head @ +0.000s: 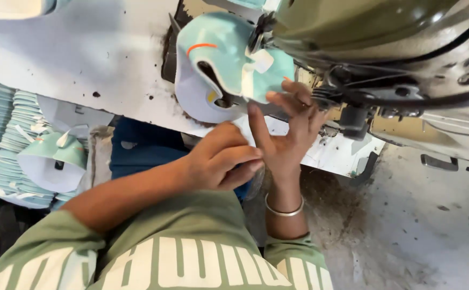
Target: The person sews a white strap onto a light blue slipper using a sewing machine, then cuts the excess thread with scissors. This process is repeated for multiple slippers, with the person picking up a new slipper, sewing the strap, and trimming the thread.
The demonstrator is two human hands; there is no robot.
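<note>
Right now your right hand (291,131) is raised with its palm turned toward you and its fingers spread wide; the fingertips (273,96) touch the lower edge of the pale teal shoe upper (221,59) at the sewing machine (385,48). It steadies the piece rather than clamping it. Your left hand (221,161) sits just beside the right wrist with its fingers curled in narrow; you cannot tell from this view whether anything is pinched inside them.

That shoe upper lies on the white table (84,59), tucked against the machine's head. Its long axis runs roughly from the table's near edge up toward the machine, with the rounded grey-lilac lining end nearest you. A short orange stripe (201,47) curves across its top left, a white tab (258,62) lies on its right side by the needle area, and a dark oval opening shows in the middle.

To your left, below the table edge, a stack of teal cut pieces (3,145) fans out, and another folded upper (51,161) with a white tab rests on it, well apart from your hands.

Room is tight to the right, where black cables (406,96) and machine parts crowd the work. More open table lies to the upper left, and the table's near edge passes just behind your hands. The grey floor (433,231) shows at lower right.
</note>
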